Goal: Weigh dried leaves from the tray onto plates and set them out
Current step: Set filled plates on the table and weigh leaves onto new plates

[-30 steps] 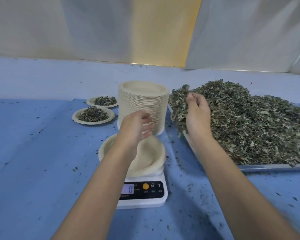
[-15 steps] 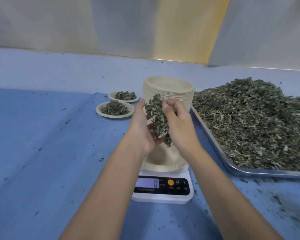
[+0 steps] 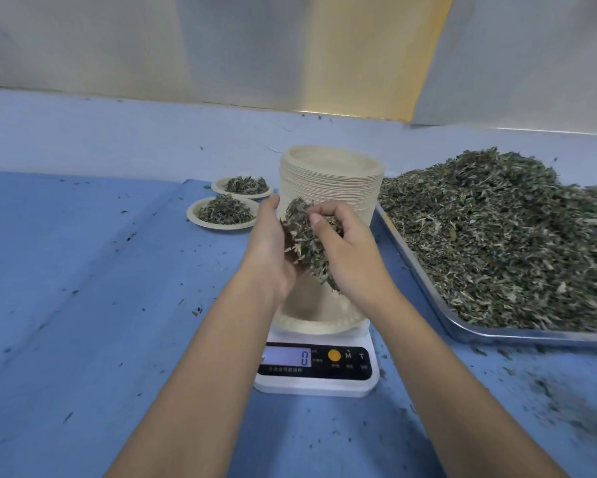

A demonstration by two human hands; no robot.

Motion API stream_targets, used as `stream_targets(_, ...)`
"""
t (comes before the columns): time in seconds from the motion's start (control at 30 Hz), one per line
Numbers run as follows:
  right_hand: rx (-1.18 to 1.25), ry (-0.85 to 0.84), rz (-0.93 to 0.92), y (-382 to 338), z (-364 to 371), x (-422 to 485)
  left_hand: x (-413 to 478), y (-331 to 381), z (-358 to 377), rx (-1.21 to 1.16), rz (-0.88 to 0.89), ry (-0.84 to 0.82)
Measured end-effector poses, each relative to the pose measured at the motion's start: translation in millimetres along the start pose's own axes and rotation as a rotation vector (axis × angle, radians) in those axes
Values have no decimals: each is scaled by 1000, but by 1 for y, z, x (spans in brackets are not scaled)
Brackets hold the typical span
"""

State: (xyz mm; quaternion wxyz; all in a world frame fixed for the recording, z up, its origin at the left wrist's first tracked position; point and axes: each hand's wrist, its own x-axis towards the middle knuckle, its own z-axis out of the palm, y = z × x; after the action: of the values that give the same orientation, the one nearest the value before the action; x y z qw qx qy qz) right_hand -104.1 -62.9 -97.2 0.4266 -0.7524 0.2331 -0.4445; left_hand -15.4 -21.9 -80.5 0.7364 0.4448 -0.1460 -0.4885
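Blue bench [image 3: 83, 305], scale [image 3: 317, 370] reading zero under a bare plate [image 3: 310, 315].
Loading step: right hand [image 3: 348, 257] clutches leaves [image 3: 307, 243], left hand [image 3: 272, 250] flat against them; next, probably loosen slowly over plate.

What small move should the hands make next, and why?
Probably loosen the right hand and part it from the left hand so the leaves fall onto the plate: the clump is held between them above it, and the scale reads 0.

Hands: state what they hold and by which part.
One clump of leaves, above the plate on the scale. The right hand curls round its right side; the left hand presses its palm against the left side.
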Motion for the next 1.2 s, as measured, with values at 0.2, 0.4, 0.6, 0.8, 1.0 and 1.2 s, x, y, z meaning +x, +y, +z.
stream_targets(0.2,-36,-105,29,1,6,-4,5,-9,1,270,109,93)
stream_targets(0.4,19,-128,23,-3,6,-6,11,-10,-3,221,79,74)
stream_targets(0.6,-23,-115,-7,-2,7,-6,10,-9,-3,178,165,172)
stream_targets(0.8,-110,-63,-30,4,10,-7,10,-11,-6,111,168,193)
stream_targets(1.0,-122,-61,-30,7,7,-5,9,-10,-5,95,200,225)
stream_targets(1.2,-141,-51,-31,5,3,-5,11,-6,-7,35,224,264)
